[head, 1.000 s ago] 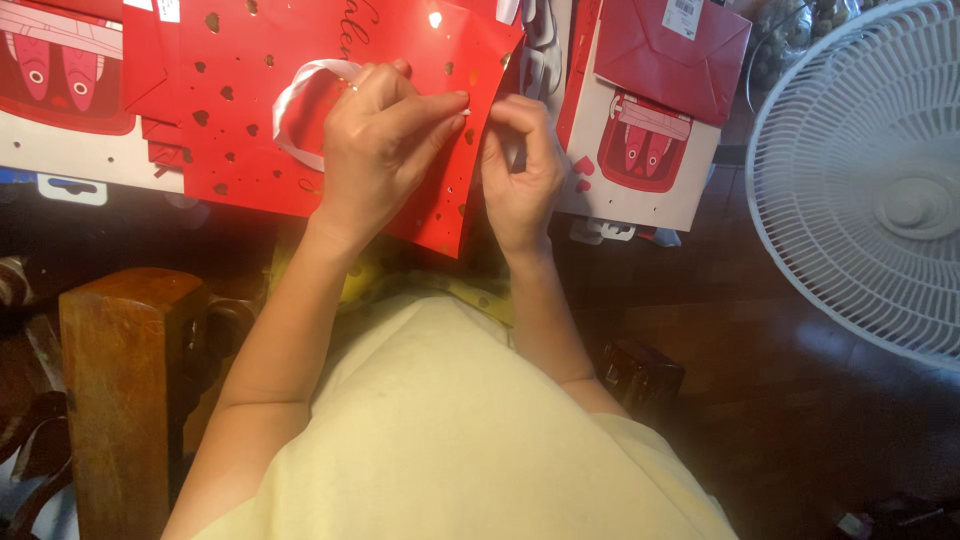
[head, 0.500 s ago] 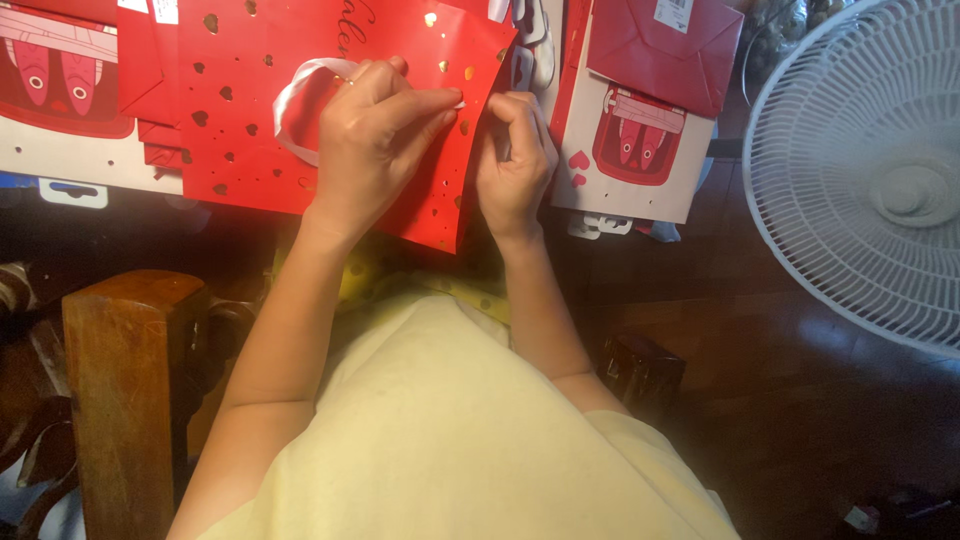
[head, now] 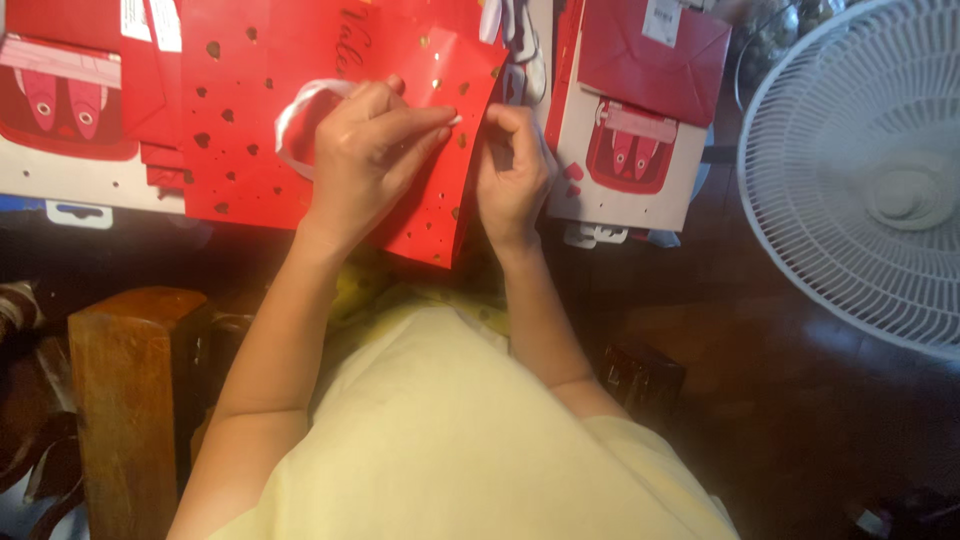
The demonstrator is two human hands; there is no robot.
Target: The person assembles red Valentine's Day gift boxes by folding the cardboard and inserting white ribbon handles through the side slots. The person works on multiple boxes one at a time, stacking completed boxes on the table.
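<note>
A red paper gift bag (head: 250, 110) with small gold and dark spots and a white ribbon handle (head: 290, 115) lies flat in front of me. My left hand (head: 370, 155) presses down on it, fingers pointing right toward its side fold. My right hand (head: 512, 165) pinches the bag's right edge, where the paper bends upward. Both forearms reach forward from my pale yellow shirt (head: 450, 440).
More red and white gift bags lie at the upper left (head: 60, 100) and upper right (head: 630, 130). A white fan (head: 870, 180) stands at the right edge. A brown wooden block (head: 125, 390) sits at the lower left, over a dark wooden floor.
Both hands stay on the bag's right fold. My right hand has shifted slightly along the edge, and the view has drifted a little.
</note>
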